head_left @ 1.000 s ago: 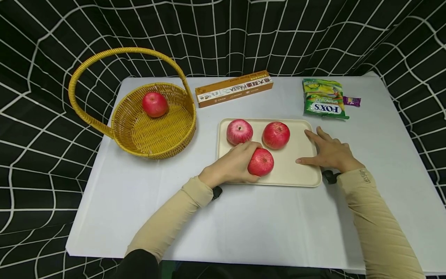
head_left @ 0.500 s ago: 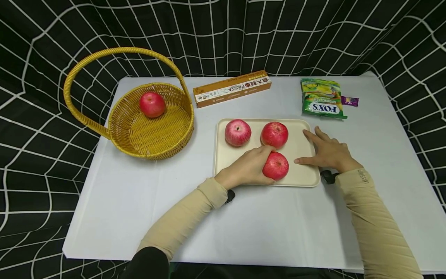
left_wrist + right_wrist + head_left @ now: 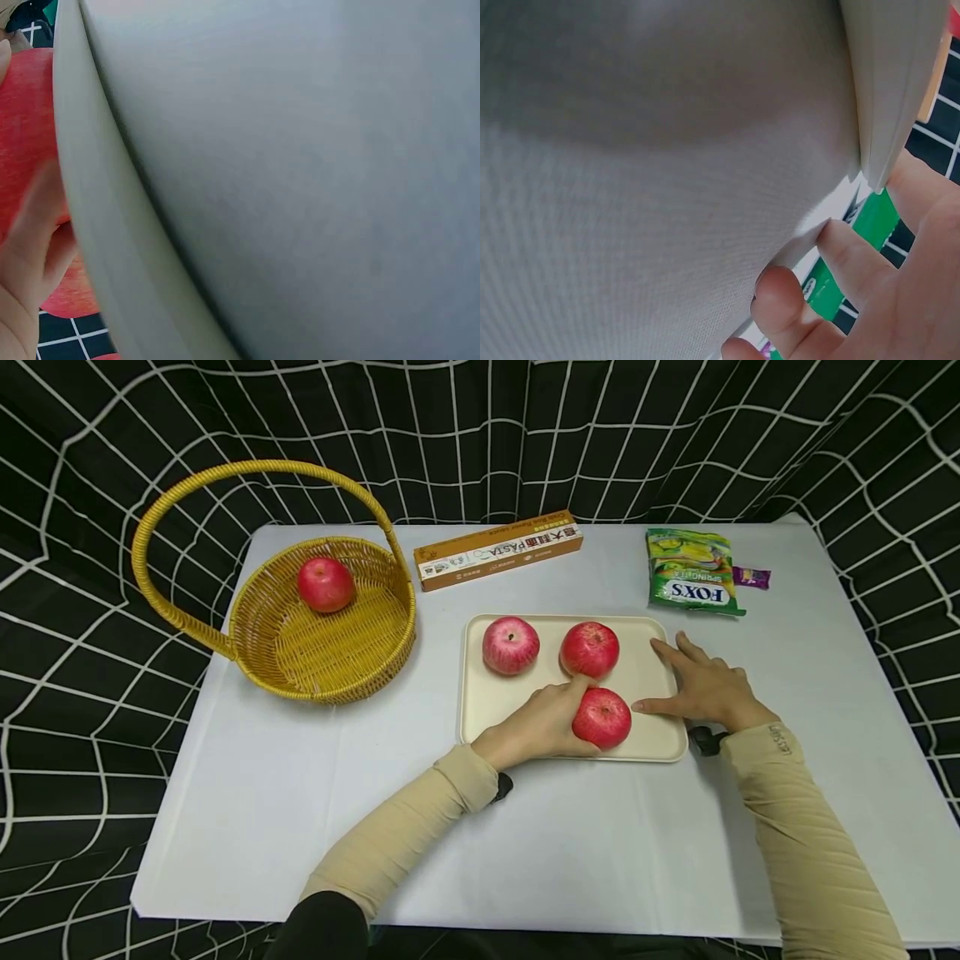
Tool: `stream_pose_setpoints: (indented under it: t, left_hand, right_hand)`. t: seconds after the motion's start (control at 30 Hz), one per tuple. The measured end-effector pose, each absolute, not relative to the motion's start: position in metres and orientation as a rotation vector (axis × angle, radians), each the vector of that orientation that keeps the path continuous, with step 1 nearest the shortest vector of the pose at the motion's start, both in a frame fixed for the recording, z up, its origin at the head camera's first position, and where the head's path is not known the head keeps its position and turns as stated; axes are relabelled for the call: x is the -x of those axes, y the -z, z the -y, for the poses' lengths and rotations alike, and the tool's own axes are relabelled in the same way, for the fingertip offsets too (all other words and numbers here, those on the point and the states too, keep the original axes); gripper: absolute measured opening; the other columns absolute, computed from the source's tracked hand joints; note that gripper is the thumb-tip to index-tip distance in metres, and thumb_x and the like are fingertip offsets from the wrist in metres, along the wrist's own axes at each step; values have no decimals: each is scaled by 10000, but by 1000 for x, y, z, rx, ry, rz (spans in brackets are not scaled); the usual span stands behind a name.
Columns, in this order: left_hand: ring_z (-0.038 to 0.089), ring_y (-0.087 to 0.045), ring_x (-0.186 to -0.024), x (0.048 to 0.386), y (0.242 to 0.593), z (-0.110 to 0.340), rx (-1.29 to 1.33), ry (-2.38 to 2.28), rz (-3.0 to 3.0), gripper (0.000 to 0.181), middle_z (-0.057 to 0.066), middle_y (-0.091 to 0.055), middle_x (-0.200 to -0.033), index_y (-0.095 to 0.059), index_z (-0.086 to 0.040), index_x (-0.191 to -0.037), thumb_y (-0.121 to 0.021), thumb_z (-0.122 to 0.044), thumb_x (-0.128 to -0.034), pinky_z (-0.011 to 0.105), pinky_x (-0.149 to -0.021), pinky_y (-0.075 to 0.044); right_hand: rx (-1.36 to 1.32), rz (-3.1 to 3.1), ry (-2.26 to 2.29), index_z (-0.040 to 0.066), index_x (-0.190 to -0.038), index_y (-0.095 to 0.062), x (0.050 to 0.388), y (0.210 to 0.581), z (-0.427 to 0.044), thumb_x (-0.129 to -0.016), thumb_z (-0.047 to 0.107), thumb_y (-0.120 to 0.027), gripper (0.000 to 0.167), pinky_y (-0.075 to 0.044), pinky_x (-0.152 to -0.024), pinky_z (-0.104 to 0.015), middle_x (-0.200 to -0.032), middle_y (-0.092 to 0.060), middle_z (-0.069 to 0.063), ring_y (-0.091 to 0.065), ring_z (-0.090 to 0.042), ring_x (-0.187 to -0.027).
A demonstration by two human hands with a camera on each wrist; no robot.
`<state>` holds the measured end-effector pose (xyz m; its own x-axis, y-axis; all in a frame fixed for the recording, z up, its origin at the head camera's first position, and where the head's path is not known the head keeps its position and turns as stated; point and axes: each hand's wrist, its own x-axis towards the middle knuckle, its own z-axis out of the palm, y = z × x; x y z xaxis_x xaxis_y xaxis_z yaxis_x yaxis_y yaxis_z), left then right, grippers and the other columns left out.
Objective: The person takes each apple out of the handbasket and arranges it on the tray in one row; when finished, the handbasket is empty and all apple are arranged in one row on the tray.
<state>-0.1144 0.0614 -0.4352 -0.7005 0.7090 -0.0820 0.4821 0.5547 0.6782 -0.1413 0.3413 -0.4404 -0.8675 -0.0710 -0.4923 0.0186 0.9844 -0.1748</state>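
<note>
My left hand [image 3: 543, 720] holds a red apple [image 3: 602, 718] over the front right part of the cream tray [image 3: 495, 714]. In the left wrist view, its fingers lie against the apple [image 3: 26, 112], beside the tray's pale rim [image 3: 112, 225]. Behind it in the tray sit two more apples, a streaked pink one [image 3: 511, 646] and a redder one [image 3: 590, 650]. At the tray's right edge my right hand [image 3: 708, 692] rests with fingers spread, thumb and forefinger reaching over the rim. The right wrist view shows its other fingers [image 3: 844, 259] outside the tray.
A yellow wicker basket [image 3: 322, 693] with a tall handle stands at the left, one red apple [image 3: 326, 585] inside. A brown pasta box [image 3: 498, 550] lies at the back. Behind my right hand are a green Fox's bag [image 3: 693, 572] and a small purple packet [image 3: 752, 577].
My left hand has moved right across the tray with the apple, uncovering the streaked apple's front. The right hand has stayed at the tray's edge.
</note>
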Motion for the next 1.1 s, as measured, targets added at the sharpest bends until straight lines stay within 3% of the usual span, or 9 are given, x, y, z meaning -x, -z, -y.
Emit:
stream_pose_setpoints:
  t: [0.3,0.67,1.1]
  left_hand:
    - [184,-690,-1193,111,432,-57,-1020,-800,-2505,888,77,-684,-1346,-447,-47,-1484,-888,-402,-799,295,-1038,-554]
    - [192,-711,-1132,113,419,-36,-1020,-691,-2595,912,68,-711,-1306,-487,-82,-1483,-870,-516,-779,360,-932,-603]
    - [218,-657,-1237,118,387,11,-1060,-656,-2692,660,23,-670,-1367,-623,-141,-1367,-821,-493,-845,448,-905,-615]
  right_hand:
    - [35,-2600,241,174,-1667,-118,141,439,-340,-750,835,-662,1254,-353,-1007,-795,-1701,-47,-315,-309,-725,-1378]
    - [28,-2606,265,185,-1670,-104,140,441,-341,-734,857,-654,1276,-343,-992,-784,-1705,-32,-309,-306,-734,-1367]
    - [31,-2588,268,174,-1670,-80,141,440,-341,-733,865,-649,1297,-334,-1004,-772,-1703,-10,-314,-268,-730,-1387]
